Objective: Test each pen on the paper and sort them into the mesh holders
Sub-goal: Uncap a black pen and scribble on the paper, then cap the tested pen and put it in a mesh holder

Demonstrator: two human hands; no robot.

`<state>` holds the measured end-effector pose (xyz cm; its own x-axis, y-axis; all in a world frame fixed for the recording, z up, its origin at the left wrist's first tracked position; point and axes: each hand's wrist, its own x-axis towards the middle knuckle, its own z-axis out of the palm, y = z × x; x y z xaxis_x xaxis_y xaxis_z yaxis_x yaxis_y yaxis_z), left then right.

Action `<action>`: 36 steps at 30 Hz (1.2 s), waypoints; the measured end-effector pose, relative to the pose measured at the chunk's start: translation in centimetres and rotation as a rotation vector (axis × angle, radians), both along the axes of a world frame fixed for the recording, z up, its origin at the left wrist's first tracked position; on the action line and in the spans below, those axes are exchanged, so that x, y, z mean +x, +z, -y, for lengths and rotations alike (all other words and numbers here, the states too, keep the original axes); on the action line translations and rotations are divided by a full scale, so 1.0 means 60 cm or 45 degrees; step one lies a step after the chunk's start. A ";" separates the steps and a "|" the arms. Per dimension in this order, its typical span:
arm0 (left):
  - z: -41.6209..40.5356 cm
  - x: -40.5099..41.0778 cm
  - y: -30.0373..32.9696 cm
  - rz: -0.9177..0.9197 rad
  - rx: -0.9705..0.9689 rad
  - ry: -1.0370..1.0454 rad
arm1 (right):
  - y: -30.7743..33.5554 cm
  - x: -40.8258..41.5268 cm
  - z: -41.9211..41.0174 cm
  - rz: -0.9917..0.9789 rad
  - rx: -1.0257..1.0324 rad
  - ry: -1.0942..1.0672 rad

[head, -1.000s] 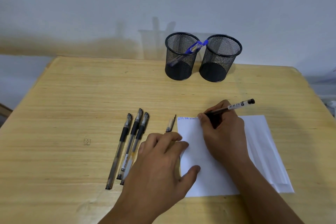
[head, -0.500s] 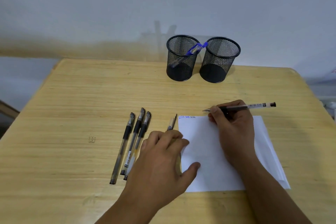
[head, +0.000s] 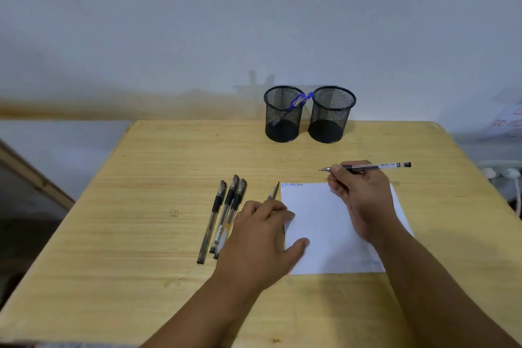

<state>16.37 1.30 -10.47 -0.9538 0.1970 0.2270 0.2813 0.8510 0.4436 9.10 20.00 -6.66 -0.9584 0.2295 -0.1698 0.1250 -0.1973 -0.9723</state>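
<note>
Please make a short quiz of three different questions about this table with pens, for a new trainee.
1. True or false: the right hand holds a pen with its tip off the paper.
2. Which mesh holder already has a blue pen in it? A) left mesh holder B) right mesh holder C) both
3. Fill in: the left hand rests on the paper's ____ edge.

Key: 1 true; 2 A; 3 left

Pen (head: pixel 367 167) in right hand (head: pixel 364 200), seemingly lifted.
</note>
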 end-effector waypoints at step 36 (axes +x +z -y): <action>0.019 -0.019 0.071 -0.138 0.221 0.245 | 0.063 0.151 -0.015 -0.109 0.091 0.143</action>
